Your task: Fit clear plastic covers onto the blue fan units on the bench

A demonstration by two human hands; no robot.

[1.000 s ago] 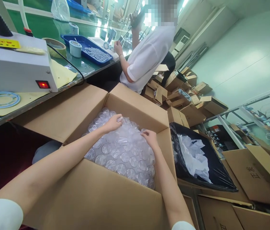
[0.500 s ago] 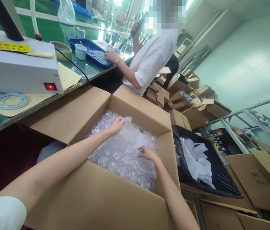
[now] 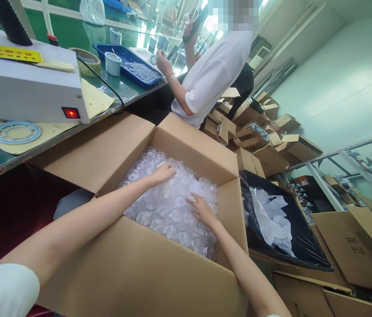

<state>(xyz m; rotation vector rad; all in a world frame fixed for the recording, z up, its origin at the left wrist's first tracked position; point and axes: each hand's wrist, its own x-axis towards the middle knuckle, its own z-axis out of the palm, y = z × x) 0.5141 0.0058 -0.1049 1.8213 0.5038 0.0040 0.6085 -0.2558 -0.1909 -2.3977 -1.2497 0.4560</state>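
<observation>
Two bare hands are down inside the big cardboard box, both on a packed mass of clear plastic cups that fills it nearly to the rim. The left hand sits at about eleven o'clock on the pile, fingers curled onto the film or cup edge there; whether it actually pinches anything, I cannot tell. The right hand lies at roughly three o'clock, fingers spread flat and resting on the cup tops, gripping nothing.

These cups look thin-walled, feather-light and springy, with glossy, slick surfaces, so a hard squeeze would likely crush or crack a rim. My read: take them as nested stacks, palms on the sides of a column, or lift by the loose wrapping film rather than by a single lip.

Beyond the box at twelve o'clock, a co-worker's hand hovers over a blue tray of small parts on the bench. At ten o'clock stands a white machine with a lit red switch. At three o'clock, a black-lined bin holds crumpled clear plastic.
</observation>
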